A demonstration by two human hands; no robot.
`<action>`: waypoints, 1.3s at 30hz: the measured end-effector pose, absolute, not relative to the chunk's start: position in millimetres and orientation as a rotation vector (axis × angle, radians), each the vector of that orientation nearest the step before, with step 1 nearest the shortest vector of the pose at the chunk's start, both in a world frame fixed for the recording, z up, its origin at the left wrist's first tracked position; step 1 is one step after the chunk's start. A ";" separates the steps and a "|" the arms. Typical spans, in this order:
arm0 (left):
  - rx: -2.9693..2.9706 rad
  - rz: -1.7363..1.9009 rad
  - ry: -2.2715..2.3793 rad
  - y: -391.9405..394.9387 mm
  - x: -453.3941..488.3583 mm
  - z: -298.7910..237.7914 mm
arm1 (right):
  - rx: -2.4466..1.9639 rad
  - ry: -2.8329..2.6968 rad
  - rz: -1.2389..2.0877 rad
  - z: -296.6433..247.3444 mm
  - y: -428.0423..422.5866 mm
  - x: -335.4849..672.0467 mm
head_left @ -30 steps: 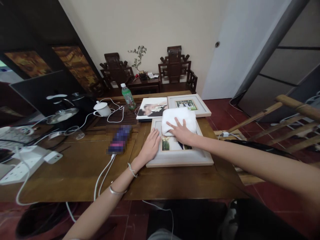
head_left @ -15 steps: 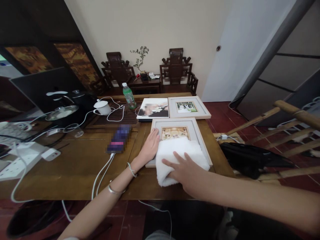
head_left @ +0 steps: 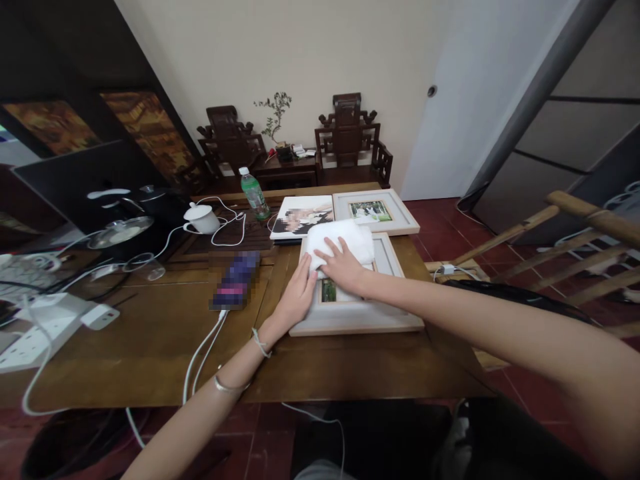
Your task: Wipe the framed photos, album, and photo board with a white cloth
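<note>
A picture frame (head_left: 357, 328) with a pale wooden border and a grey mat lies flat near the table's front edge. My left hand (head_left: 299, 293) rests on its left side, fingers stretched out and holding nothing. Over the far part of that frame sits a folded white towel (head_left: 357, 240), hiding much of the picture. My right hand (head_left: 343, 267) holds the towel against the frame, its fingers spread over the cloth. Just behind are a second framed picture (head_left: 395, 212) and a flat photo panel (head_left: 303, 217).
Left of the frame lies a phone (head_left: 236, 280) with a white cable plugged in. Farther left are a power strip (head_left: 35, 333), a lidded white cup (head_left: 201, 218) and a pot (head_left: 123, 237). A green-labelled bottle (head_left: 255, 193) stands behind. A wooden chair (head_left: 565, 247) is at the right.
My right hand has slid the towel away from me and a little left, from the near part of the frame to its far part. My left hand stays at the left side.
</note>
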State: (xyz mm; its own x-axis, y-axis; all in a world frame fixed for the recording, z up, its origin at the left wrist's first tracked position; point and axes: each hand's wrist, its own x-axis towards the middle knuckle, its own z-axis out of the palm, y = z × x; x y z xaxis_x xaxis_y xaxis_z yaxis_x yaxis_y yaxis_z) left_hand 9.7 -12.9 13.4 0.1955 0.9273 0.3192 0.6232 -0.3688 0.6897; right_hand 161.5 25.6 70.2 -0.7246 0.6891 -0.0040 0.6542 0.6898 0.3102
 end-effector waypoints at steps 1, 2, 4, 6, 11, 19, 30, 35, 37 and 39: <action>2.109 0.981 1.453 -12.5 8.9 12.7 | 1.121 2.764 0.454 70.7 32.0 162.6; 2.161 0.957 1.451 -12.0 8.1 11.9 | 1.134 2.746 0.464 71.2 37.2 165.5; 2.263 0.913 1.440 -11.0 6.4 9.9 | 1.150 2.719 0.471 72.2 44.2 177.1; 2.321 0.886 1.447 -10.3 5.3 8.0 | 1.162 2.708 0.459 72.8 47.4 196.2; 2.350 0.889 1.468 -10.1 5.5 6.2 | 1.223 2.660 0.441 74.2 38.6 253.2; 2.359 0.856 1.499 -11.6 6.1 8.0 | 1.217 2.571 0.109 90.4 -49.3 262.8; 2.401 0.853 1.497 -10.3 4.9 7.0 | 1.078 2.722 -0.092 90.5 -86.7 230.6; 2.414 0.833 1.489 -9.6 5.1 7.9 | 1.154 2.761 0.184 73.6 -17.0 245.2; 2.407 0.842 1.478 -9.6 5.1 8.1 | 1.182 2.797 0.314 70.6 9.9 251.2; 2.399 0.848 1.474 -9.7 5.0 8.1 | 1.208 2.797 0.380 68.9 30.3 254.7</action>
State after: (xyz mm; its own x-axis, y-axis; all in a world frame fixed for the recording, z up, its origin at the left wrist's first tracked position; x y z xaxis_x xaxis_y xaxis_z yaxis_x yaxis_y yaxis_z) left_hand 5.0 -9.7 8.1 0.3379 0.8671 0.3659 0.7518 -0.4826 0.4493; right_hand 254.7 30.3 68.9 -0.6884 0.7246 0.0323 0.7069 0.6603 0.2536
